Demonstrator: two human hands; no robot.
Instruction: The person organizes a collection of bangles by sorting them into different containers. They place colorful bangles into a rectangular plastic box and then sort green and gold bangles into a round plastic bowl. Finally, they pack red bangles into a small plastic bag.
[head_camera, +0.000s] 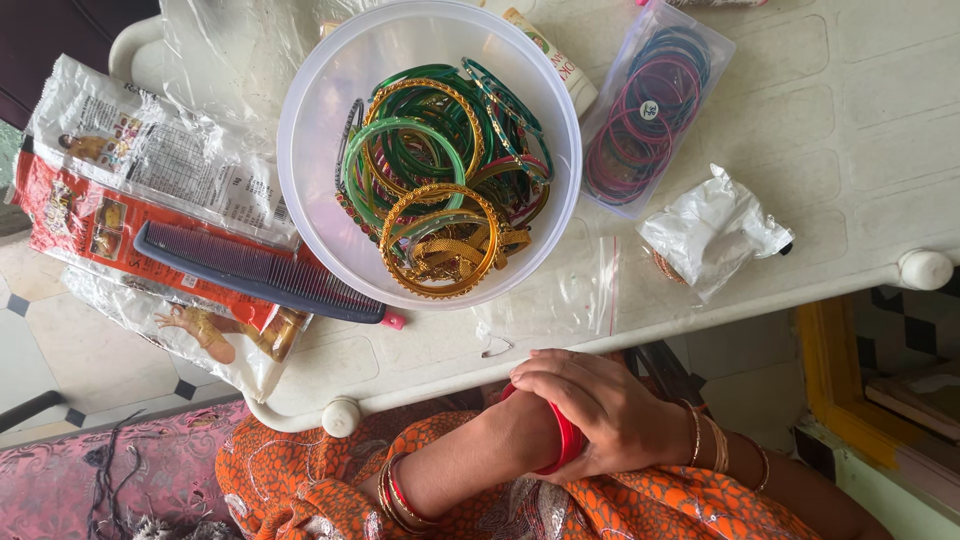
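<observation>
While the right hand (600, 410) wraps over the left hand (520, 425), its fingers clamp red bangles (568, 440) around the squeezed left knuckles, low above the lap, so the rings can pass the widest part. Beyond, on the cream table (860, 150), a dark comb (255, 272) lies across printed packets, beside a white bowl (310, 200) heaped with green and gold bangles (440, 180); a clear pouch of bangles (650, 110) lies farther right.

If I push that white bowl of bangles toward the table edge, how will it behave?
The bowl looks like thin translucent plastic, so probably light and apt to slide. It seems wide and low, so tipping looks unlikely. The bangles lie loose and piled inside; they would likely shift and rattle, and the comb lying against its rim may get dragged.
</observation>
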